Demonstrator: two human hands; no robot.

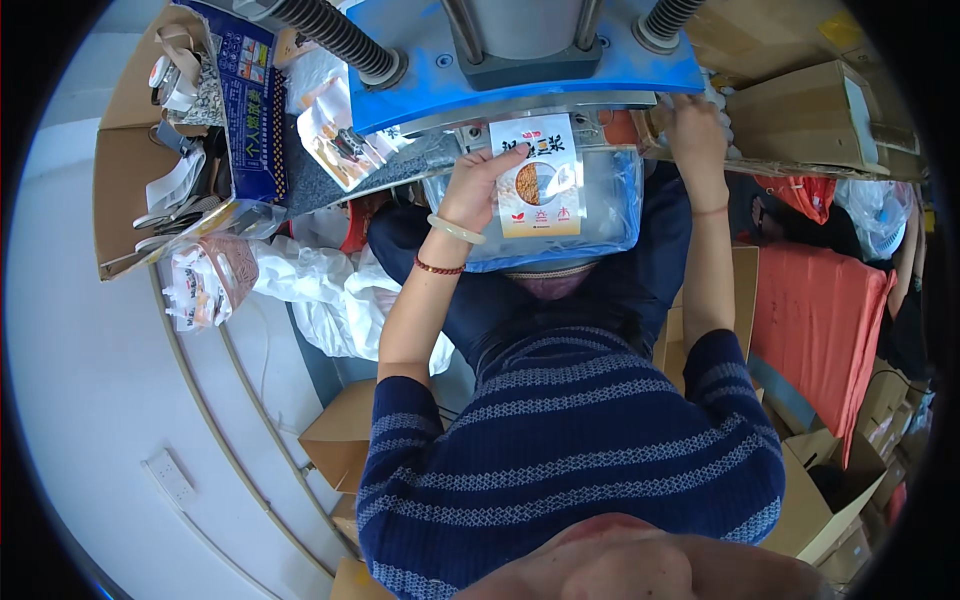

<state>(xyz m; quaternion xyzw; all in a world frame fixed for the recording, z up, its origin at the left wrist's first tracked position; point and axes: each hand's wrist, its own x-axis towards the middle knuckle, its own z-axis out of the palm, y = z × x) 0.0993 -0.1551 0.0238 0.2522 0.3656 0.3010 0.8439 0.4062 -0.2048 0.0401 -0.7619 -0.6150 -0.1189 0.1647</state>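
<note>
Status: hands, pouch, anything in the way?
Left hand: grip closed on white pouch, left edge, printed face showing. Right hand at blue press, right end, fingers partly hidden. Press overhangs just beyond pouch.

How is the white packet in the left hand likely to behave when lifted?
The packet is probably light: the left hand holds it by one edge. It may be fairly stiff, since it looks flat, without obvious sagging. Its smooth-looking face could be slippery.
</note>
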